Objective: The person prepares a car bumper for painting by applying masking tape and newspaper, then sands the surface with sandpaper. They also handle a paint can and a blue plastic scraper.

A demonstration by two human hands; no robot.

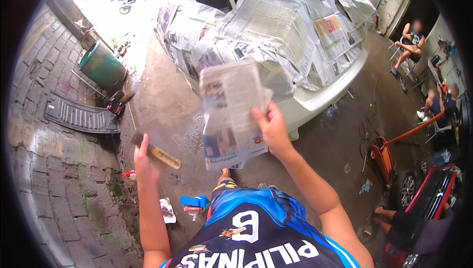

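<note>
Right hand [275,132] pinching folded newspaper [230,115], in front of paper-draped car [340,88]; left hand [146,162] gripping wooden-handled tool [165,157], left of car. Apparent step: readying newspaper for masking; next move likely calls for flattening it.

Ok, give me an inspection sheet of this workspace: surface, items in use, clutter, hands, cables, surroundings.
Surface: brown floor, stained in patches.
Items in use: folded newspaper; yellowish-handled tool, blurred, type unclear; car, largely covered in newspaper sheets, pale bumper partly bare.
Clutter: green drum and black panel at left; blue object near the person's feet.
Hands: left hand, fingers closed on the tool; right hand, fingers gripping the folded newspaper.
Cables: thin cord or hose on the floor, right of the car.
Surroundings: orange jack, wheel and other people at right.
</note>
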